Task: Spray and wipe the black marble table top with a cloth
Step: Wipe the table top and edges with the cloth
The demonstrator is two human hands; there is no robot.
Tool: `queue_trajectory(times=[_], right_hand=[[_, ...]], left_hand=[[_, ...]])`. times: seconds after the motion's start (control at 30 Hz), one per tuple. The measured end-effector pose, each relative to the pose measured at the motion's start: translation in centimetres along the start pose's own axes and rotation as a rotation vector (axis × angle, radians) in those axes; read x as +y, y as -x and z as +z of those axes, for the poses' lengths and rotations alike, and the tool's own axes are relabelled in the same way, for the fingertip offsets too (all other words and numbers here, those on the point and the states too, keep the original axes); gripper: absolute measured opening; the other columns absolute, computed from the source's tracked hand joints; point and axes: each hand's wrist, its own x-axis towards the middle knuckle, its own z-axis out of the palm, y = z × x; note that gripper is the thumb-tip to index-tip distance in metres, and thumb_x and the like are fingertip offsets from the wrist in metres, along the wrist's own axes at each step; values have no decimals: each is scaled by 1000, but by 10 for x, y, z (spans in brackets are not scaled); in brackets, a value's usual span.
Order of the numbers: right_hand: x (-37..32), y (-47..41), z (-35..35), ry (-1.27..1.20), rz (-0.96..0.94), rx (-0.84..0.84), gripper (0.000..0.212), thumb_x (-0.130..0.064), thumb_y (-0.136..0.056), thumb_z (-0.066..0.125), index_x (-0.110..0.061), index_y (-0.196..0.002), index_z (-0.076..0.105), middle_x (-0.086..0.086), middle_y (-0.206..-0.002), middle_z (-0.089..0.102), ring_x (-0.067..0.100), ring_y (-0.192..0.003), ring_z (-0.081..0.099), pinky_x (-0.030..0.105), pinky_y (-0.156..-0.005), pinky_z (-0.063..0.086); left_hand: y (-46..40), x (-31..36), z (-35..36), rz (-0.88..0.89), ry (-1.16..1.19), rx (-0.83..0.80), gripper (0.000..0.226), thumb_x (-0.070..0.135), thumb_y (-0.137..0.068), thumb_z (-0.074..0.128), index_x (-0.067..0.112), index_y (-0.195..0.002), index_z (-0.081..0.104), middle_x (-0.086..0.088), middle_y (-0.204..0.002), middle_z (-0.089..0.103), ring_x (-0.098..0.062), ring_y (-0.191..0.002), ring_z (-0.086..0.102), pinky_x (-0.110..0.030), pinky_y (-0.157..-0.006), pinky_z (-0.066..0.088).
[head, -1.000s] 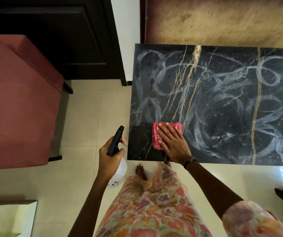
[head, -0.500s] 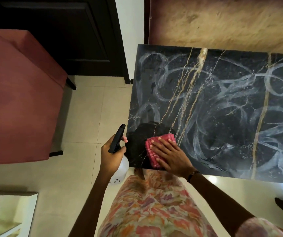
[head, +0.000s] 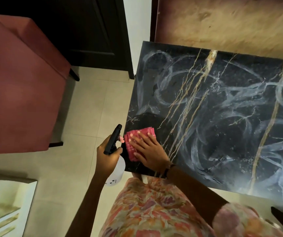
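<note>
The right hand (head: 147,151) lies flat on the pink cloth (head: 137,142) at the black bench (head: 222,117) corner. The left hand (head: 108,154) grips the spray bottle (head: 116,166).

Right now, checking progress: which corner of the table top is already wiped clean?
The near-left corner of the table top, under the red cloth and right hand: it is plain black there, while the rest carries whitish swirls.

Beige tile floor (head: 89,106), red armchair (head: 17,86), dark door (head: 92,28).
</note>
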Motion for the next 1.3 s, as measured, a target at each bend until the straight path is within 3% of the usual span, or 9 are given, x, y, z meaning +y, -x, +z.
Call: queue_trajectory(times=[0.1,0.27,0.37,0.47,0.6,0.77,0.93,1.13,1.3], right_hand=[[43,27,-1,45,-42,31,54,-51,-101,15,-29,-151,11,-2,-158,15,22,-148,6,49,-121,4],[83,-33,-38,7,223,98,55,-48,-100,13,-26,-151,10,0,-160,12,22,-149,3,49,-121,7],[66,-91,-51,-48,325,127,57,-48,-98,10,-26,-151,10,1,-160,10,24,-148,2,51,-120,3],[40,-100,-41,33,208,85,58,-47,-98,10,-23,-150,16,2,-160,14,25,-148,4,52,-120,5],[61,-37,-22,23,-44,49,53,-49,-101,16,-27,-149,17,-1,-157,17,24,-148,8,51,-120,3],[132,-44,-45,126,134,106,55,-49,-101,14,-26,-150,11,1,-159,16,22,-148,7,47,-121,6],[124,-135,-76,-3,357,153,55,-46,-100,19,-25,-151,11,1,-160,12,24,-149,4,46,-120,-2],[89,-104,-52,37,93,57,53,-48,-101,10,-27,-149,9,0,-159,14,24,-148,4,50,-120,2],[160,-64,-62,115,137,123,54,-49,-100,14,-26,-150,16,2,-157,20,24,-147,13,48,-119,10]], left_hand=[[-4,4,5,-30,14,18,45,-21,-76,52,20,-88,64,7,-63,58,-5,-49,46,-31,-61,41],[-17,13,15,-16,25,18,42,-21,-76,53,17,-92,64,-2,-83,65,-5,-52,51,-28,-63,42],[-26,13,20,-8,14,32,45,-20,-76,54,21,-92,64,7,-75,65,-4,-52,53,-23,-62,41],[-35,12,22,-11,8,55,46,-18,-76,55,24,-92,64,4,-56,53,-16,-50,43,-33,-58,41],[-46,14,26,3,25,58,43,-19,-76,55,20,-92,65,4,-57,56,-24,-50,40,-36,-57,40],[-63,21,31,10,30,32,38,-20,-76,53,12,-93,65,1,-66,59,-22,-49,40,-31,-57,41],[-88,33,38,46,5,-7,35,-17,-78,55,11,-97,64,-6,-77,65,-6,-54,56,-14,-59,44],[-119,42,46,59,31,-43,41,-16,-79,55,22,-92,63,11,-54,59,-4,-48,53,-9,-54,41],[-141,50,49,85,7,-82,43,-19,-77,53,20,-91,64,-3,-83,67,-4,-55,57,-14,-61,43]])
